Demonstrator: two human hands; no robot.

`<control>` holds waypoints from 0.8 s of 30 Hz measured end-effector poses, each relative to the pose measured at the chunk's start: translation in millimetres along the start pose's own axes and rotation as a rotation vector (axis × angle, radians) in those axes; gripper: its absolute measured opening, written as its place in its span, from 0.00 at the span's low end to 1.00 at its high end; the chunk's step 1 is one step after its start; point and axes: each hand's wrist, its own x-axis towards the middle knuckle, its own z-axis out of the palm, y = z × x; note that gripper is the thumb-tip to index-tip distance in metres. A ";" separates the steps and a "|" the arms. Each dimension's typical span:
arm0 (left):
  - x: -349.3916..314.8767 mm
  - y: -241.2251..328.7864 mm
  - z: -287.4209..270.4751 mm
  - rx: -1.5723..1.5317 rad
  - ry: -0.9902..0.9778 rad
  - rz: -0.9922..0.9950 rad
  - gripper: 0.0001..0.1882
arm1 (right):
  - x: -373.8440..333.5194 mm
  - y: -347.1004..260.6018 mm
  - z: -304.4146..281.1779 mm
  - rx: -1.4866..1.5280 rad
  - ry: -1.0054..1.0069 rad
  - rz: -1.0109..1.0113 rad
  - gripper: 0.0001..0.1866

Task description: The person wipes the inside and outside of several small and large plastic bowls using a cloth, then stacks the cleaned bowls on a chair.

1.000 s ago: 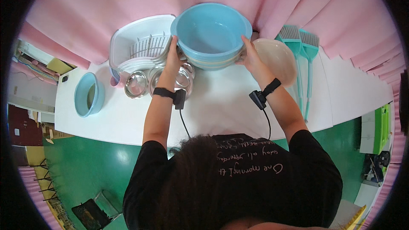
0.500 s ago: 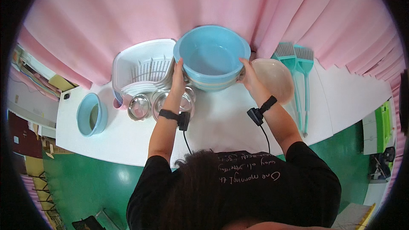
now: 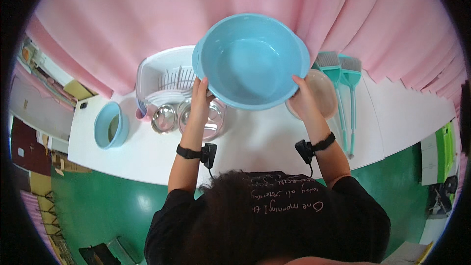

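Basin (image 3: 250,64), wide and blue, is held above the table (image 3: 260,137) near the curtain (image 3: 171,10). Left hand (image 3: 199,99) and right hand (image 3: 303,99) are partly closed on its near rim at either side, thumbs on top, other fingers largely hidden beneath. Rack (image 3: 176,79) and steel dishes (image 3: 164,119) sit to the left, bowl (image 3: 322,93) and brushes (image 3: 350,74) right.

Left hand (image 3: 200,97), right hand (image 3: 303,99) forward, well apart

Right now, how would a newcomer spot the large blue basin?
Find the white table near the pink curtain. There, left hand and right hand grip the light-blue basin. Unlike the smaller blue tub far left, it's wide and held.
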 end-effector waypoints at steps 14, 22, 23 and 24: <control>-258.2 16.4 -31.7 0.190 0.114 -0.264 0.51 | -171.3 52.2 -27.0 -0.075 -0.150 0.231 0.45; -322.4 42.1 -48.9 0.135 0.143 -0.083 0.52 | -202.4 52.7 4.8 -0.170 -0.233 0.216 0.36; -331.6 41.7 -55.6 0.137 0.157 -0.085 0.52 | -207.0 53.7 14.0 -0.197 -0.223 0.210 0.35; -343.0 40.5 -61.6 0.132 0.168 -0.082 0.52 | -211.8 55.0 20.6 -0.202 -0.234 0.215 0.35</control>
